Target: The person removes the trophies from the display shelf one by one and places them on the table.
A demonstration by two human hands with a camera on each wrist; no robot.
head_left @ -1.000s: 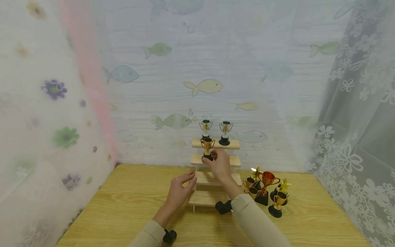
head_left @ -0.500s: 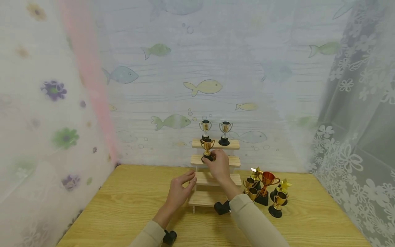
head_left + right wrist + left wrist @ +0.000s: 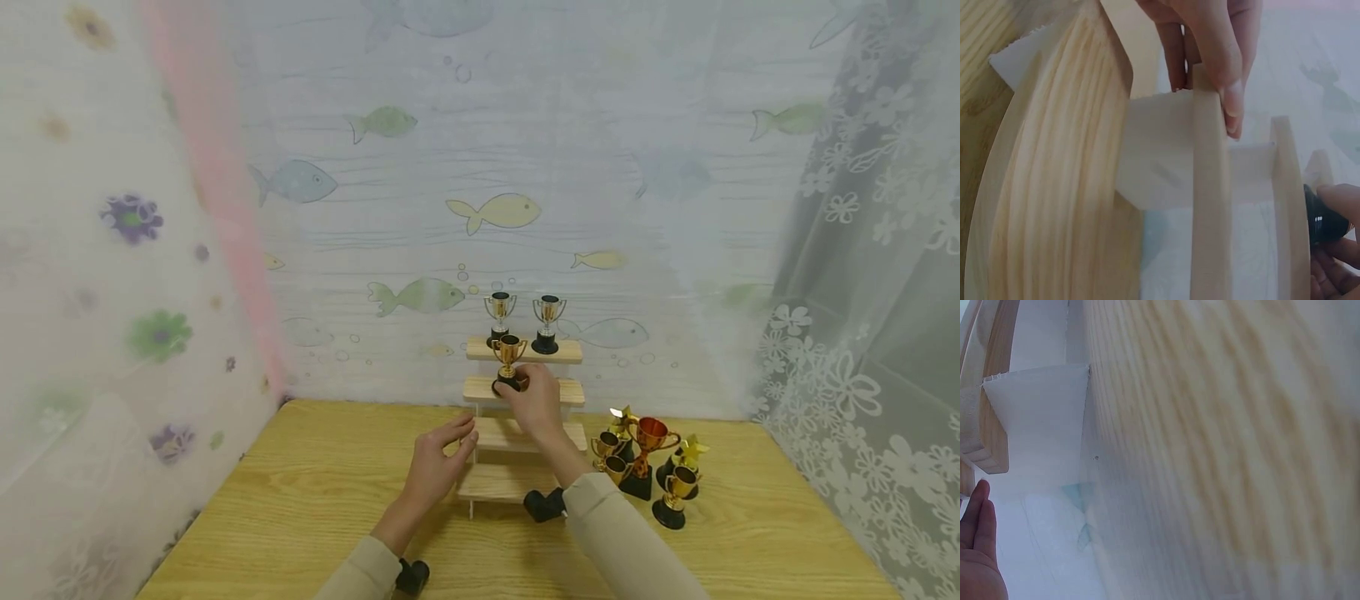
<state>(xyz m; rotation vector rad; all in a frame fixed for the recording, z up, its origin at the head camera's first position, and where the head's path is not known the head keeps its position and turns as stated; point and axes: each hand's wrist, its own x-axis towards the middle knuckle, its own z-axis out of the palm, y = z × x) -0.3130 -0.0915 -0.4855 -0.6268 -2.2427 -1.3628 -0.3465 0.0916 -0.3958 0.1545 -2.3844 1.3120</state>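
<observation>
My right hand (image 3: 536,404) pinches the black base of a small gold trophy cup (image 3: 508,352) at the second step from the top of a wooden tiered display stand (image 3: 498,482). The cup is upright; in the right wrist view its black base (image 3: 1329,220) shows between thumb and fingers, close to the board. My left hand (image 3: 437,462) holds the left end of the third step, its thumb and fingers (image 3: 1232,103) on either side of that board. Two trophies with pale gold cups, a left one (image 3: 499,308) and a right one (image 3: 549,312), stand on the top step.
To the stand's right on the wooden table (image 3: 315,492) stand a larger red-gold trophy (image 3: 651,435), several small gold cups (image 3: 678,483) and star trophies (image 3: 692,452). Black wrist-worn devices (image 3: 543,504) sit by the forearms. A fish-patterned curtain (image 3: 480,125) hangs behind.
The gold trophy cup in my right hand has shifted slightly to the right along the second step. My left hand stays at the stand's left side.
</observation>
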